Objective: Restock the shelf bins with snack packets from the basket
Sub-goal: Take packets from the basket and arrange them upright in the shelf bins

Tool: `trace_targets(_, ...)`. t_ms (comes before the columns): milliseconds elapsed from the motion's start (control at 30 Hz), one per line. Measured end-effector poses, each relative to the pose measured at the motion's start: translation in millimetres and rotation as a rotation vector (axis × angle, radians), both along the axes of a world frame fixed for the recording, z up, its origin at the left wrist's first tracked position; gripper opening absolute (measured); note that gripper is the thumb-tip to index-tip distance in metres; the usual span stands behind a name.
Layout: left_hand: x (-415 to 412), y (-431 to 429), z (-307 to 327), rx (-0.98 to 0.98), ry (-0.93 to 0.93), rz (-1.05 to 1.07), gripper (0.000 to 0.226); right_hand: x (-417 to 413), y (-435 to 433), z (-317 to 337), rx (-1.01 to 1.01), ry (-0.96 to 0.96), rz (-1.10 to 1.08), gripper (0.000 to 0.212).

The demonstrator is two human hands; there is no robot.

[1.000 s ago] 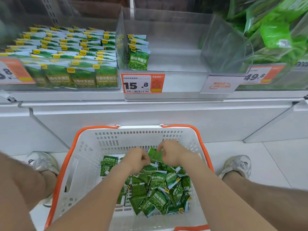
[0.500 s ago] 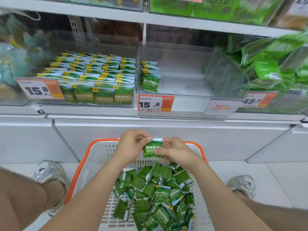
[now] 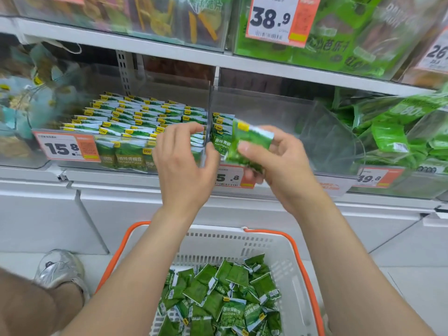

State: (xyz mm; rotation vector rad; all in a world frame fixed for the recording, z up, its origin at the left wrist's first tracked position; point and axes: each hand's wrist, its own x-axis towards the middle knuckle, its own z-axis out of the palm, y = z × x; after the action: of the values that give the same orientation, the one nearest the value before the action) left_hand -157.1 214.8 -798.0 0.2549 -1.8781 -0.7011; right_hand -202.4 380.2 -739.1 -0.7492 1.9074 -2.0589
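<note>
My right hand grips a small green snack packet, raised in front of the nearly empty clear middle bin. That bin holds only a short row of green packets at its left wall. Just to the left, my left hand hovers with fingers spread and nothing in it, close to the packet. Below, a white basket with an orange rim sits on the floor, holding several loose green packets.
A full bin of green packets stands to the left, and a bin of larger green bags to the right. Price tags hang on the bin fronts. An upper shelf overhangs. My shoe rests left of the basket.
Both hands rose from the basket to shelf height with one packet. The left hand has let go of it; the right hand keeps hold.
</note>
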Motion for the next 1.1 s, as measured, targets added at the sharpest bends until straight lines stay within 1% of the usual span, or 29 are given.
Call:
trace_targets(67,-9,-5,4,-0.065,-0.134,-0.018,0.044,-10,-14,11,-0.023,0.078,-0.177,0.029)
trace_targets(133,-15,-7,3,-0.040,-0.313,-0.064,0.058,-26,-26,17,-0.009,0.108,-0.249,0.029)
trace_targets(167,-17,-7,2,-0.017,-0.378,-0.074,0.060,-37,-30,17,0.031,0.110,-0.261,0.029)
trace_targets(233,-19,-8,-1,-0.006,-0.440,-0.064,0.059,-63,-40,12,0.193,0.117,-0.290,0.029)
trace_targets(300,-18,-8,-3,-0.034,-0.449,-0.045,0.058,-89,-50,4,0.416,0.128,-0.305,0.033)
trace_targets(367,-17,-7,-4,-0.072,-0.449,-0.021,0.060,-105,-60,-1,0.661,0.156,-0.311,0.047)
trace_targets(433,-17,-5,-3,-0.092,-0.464,-0.005,0.061,-114,-69,-2,0.864,0.225,-0.301,0.059)
trace_targets(533,-18,-4,-1,-0.101,-0.482,0.011,0.061,-120,-81,-3,1.074,0.289,-0.247,0.066)
trace_targets(600,-18,-4,-2,-0.103,-0.477,0.023,0.061,-127,-90,-8,1.177,0.307,-0.294,0.066)
trace_targets(633,-19,-3,-2,-0.102,-0.471,0.027,0.061,-130,-93,-11,1.207,0.308,-0.340,0.066)
trace_targets(700,-19,-3,-3,-0.102,-0.464,0.028,0.061,-134,-98,-15,1.204,0.276,-0.393,0.066)
trace_targets(733,-19,-4,-4,-0.101,-0.462,0.027,0.062,-134,-99,-15,1.212,0.253,-0.387,0.065)
trace_targets(833,-20,-4,-4,-0.103,-0.456,0.029,0.062,-130,-103,-12,1.218,0.230,-0.351,0.050)
trace_targets(867,-20,-3,-5,-0.103,-0.457,0.029,0.062,-129,-104,-10,1.208,0.232,-0.344,0.049)
trace_targets(900,-20,-3,-5,-0.102,-0.459,0.029,0.062,-129,-106,-11,1.196,0.222,-0.331,0.052)
trace_targets(1000,-20,-4,-6,-0.105,-0.464,0.026,0.061,-126,-107,-8,1.127,0.112,-0.306,0.066)
trace_targets(1100,-20,-5,-6,-0.114,-0.462,0.019,0.061,-122,-102,-5,1.114,0.078,-0.296,0.067)
